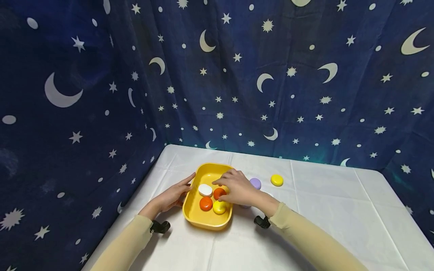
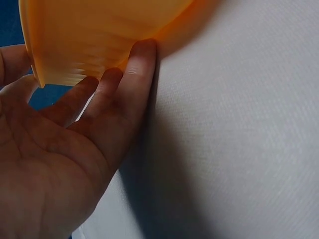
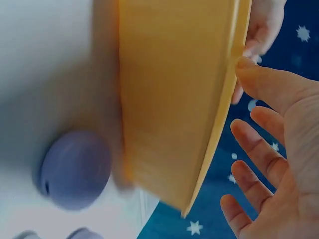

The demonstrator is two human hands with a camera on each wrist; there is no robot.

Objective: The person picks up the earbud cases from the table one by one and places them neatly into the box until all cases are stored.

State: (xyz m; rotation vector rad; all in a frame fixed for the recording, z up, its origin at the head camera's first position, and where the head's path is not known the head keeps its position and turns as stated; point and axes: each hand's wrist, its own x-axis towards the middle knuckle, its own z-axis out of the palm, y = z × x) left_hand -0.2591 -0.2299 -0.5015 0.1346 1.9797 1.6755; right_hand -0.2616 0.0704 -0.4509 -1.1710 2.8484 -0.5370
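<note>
My left hand (image 1: 169, 197) holds the left side of a yellow plastic tray (image 1: 207, 226), fingertips along its outer wall and thumb at the rim. Over the tray's right half reaches my right hand (image 1: 242, 188), its fingers spread around nothing. Below it, inside, lie smooth rounded pieces: a yellow piece (image 1: 219, 207), an orange piece (image 1: 219, 193), a red-orange piece (image 1: 205, 203) and a white oval piece (image 1: 205, 190). The right wrist view shows the right thumb tip overlapping the rim, with the other fingers apart.
Right of the tray, a lilac piece (image 1: 255, 183) and another yellow piece (image 1: 277, 180) rest on the white-covered table (image 1: 325, 210). A purple rounded piece (image 3: 77, 169) with a small hole sits close beside the tray wall. A dark blue star-and-moon curtain (image 1: 237, 82) hangs behind.
</note>
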